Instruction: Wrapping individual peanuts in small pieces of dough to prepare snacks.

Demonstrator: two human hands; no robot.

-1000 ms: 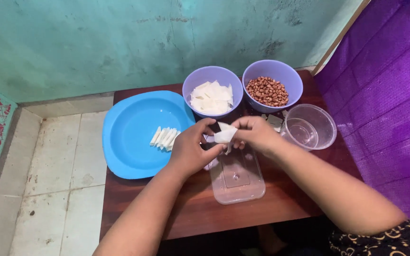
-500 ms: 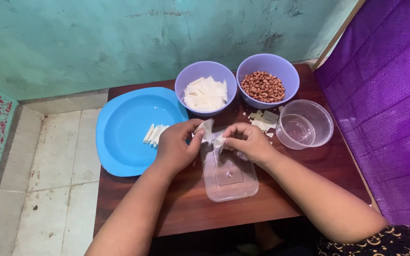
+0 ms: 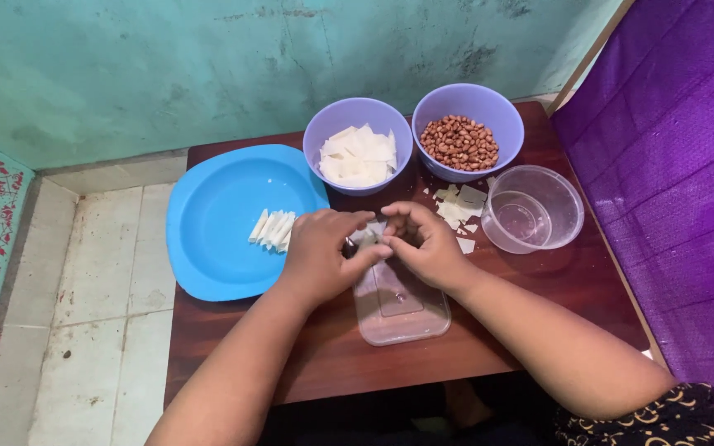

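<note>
One dark wooden surface fills the centre of the frame. At its left edge a blue plate is set, with a row of folded white pieces on it. Two lilac bowls sit at upper centre: one of white wrappers, one of peanuts. A clear round tub stands right of centre. Above a clear rectangular lid, the left hand and right hand are closed together, pinching a small white wrapper at mid-frame.
</note>
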